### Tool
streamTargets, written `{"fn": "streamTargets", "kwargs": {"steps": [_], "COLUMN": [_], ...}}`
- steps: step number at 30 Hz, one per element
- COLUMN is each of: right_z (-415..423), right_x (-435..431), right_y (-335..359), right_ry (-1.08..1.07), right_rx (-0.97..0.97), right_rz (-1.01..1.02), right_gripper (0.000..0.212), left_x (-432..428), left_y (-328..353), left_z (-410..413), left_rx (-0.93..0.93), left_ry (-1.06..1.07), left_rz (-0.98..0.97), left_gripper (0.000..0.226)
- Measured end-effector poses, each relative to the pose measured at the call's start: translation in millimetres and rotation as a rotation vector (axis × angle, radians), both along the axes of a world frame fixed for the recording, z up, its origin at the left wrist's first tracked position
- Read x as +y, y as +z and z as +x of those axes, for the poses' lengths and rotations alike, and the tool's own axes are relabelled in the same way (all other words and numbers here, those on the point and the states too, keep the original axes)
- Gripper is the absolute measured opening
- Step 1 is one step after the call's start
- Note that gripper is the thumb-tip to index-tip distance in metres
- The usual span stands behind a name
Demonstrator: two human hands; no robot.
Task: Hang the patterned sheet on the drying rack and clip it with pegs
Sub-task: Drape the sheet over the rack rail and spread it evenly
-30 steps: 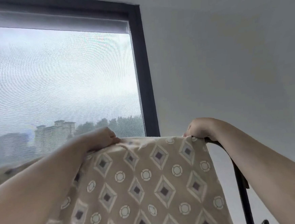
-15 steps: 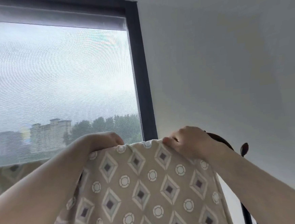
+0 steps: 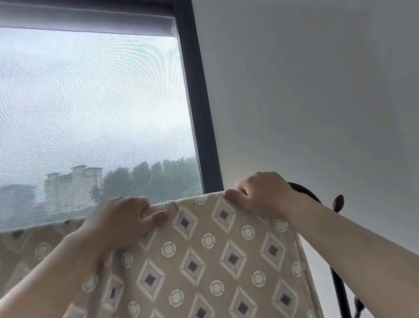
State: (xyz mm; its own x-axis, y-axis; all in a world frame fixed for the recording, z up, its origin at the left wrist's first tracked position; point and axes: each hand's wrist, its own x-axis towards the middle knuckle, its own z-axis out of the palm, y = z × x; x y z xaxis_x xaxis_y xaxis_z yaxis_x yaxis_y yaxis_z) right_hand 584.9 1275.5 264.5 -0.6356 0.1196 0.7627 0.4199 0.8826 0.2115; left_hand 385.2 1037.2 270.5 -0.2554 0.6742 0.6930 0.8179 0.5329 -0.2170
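Note:
The patterned sheet [image 3: 199, 265] is beige with diamonds and small circles, and it hangs over the top bar of the black drying rack [image 3: 339, 296]. The sheet hides most of that bar. My left hand [image 3: 123, 221] lies on the sheet's top fold, its fingers curled and pinching the cloth. My right hand [image 3: 261, 192] grips the top edge near the sheet's right end, knuckles up. The rack's curved black end and a dark knob [image 3: 338, 202] stick out just right of that hand. No pegs are in view.
A large window [image 3: 82, 118] with a dark frame and a mesh screen fills the left behind the rack. A plain white wall [image 3: 323, 87] fills the right. The rack's upright post runs down at the lower right.
My right hand has slid left along the top edge, from the sheet's right corner towards the middle. My left hand has come onto the near side of the fold and moved a little right.

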Motion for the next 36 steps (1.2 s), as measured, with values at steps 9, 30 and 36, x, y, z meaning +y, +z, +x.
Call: {"fn": "streamTargets", "kwargs": {"steps": [9, 30, 36], "right_z": [0, -157, -176], "right_x": [5, -144, -166], "right_y": [-12, -3, 1], "right_ry": [-0.014, 0.232, 0.121], "right_rx": [0.098, -0.149, -0.116], "right_rz": [0.088, 0.055, 0.038], "right_gripper": [0.062, 0.043, 0.066], "left_x": [-11, -91, -122], "left_y": [15, 13, 16], "left_z": [-50, -123, -167], "left_rx": [-0.215, -0.443, -0.347], "left_ry": [-0.093, -0.029, -0.021], "left_rz": [-0.1, -0.053, -0.094], "left_gripper": [0.089, 0.091, 0.058]}}
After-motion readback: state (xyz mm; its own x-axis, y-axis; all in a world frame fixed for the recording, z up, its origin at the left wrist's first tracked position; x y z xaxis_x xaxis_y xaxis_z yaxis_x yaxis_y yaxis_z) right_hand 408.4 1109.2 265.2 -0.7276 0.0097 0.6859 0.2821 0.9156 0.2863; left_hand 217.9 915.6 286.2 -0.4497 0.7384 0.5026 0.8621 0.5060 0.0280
